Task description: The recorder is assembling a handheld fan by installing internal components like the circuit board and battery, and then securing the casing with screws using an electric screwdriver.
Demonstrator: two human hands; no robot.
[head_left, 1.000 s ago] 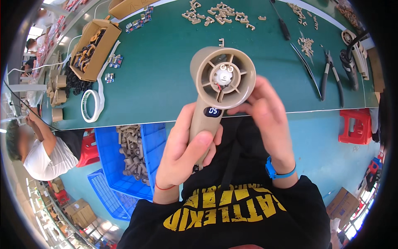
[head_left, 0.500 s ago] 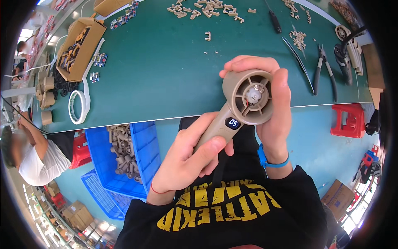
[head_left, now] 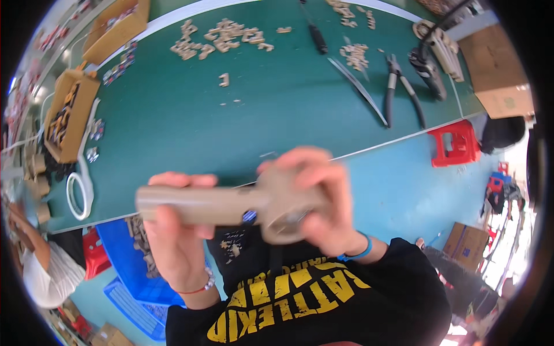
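Holding, both hands, head view: one tan fan (head_left: 235, 206), crosswise, at the near edge of the green bench (head_left: 156, 132).

Left hand (head_left: 175, 248): curled round the handle, thumb on the near side, fingertips over the far side. Right hand (head_left: 330, 213): bent round the blurred head, thumb by the round opening; exact contact there, cannot tell. Hazards, in my judgement: a drop to the floor, should the smooth casing slip while the grip shifts; a thumb pushed into the opening, should it slide past the rim; the lone clip (head_left: 224, 79) knocked astray, should an arm sweep forward. Position: fan between the two hands, handle between left thumb and fingers, head within the right fingers. Beyond, on the bench: clip pile (head_left: 225, 36), tweezers (head_left: 360, 91), pliers (head_left: 391, 86), all well apart from the hands.
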